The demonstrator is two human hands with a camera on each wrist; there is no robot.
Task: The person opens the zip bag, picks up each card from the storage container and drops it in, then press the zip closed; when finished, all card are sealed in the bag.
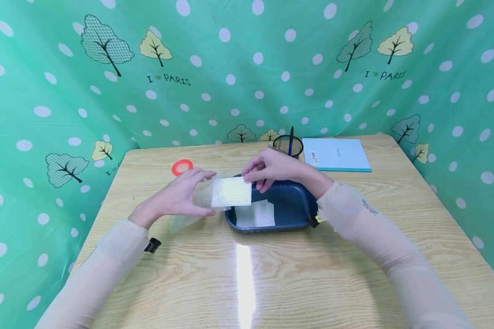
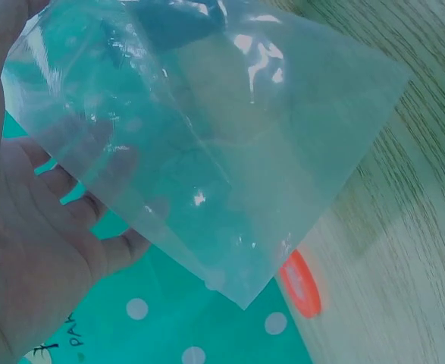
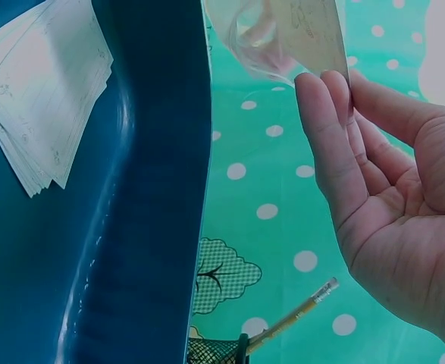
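My left hand (image 1: 174, 196) holds a clear plastic bag (image 2: 237, 144) between thumb and fingers; in the left wrist view its fingers show through the film. A small pale card with printed lines (image 1: 238, 192) overlaps the bag's mouth. My right hand (image 1: 273, 167) pinches the card's upper right corner between thumb and fingertips, as the right wrist view also shows. Both hands are raised near a dark blue plastic bin (image 3: 165, 152). A loose stack of similar pale cards (image 3: 51, 91) lies inside the bin, toward its left end.
A red-orange tape roll (image 1: 182, 167) lies behind my left hand. Behind the bin stands a black mesh pen cup (image 1: 298, 147) with a pen and a pencil (image 3: 294, 315). A light blue notebook (image 1: 337, 154) lies at the back right. A green dotted curtain (image 1: 247, 68) hangs behind the wooden table (image 1: 313, 278).
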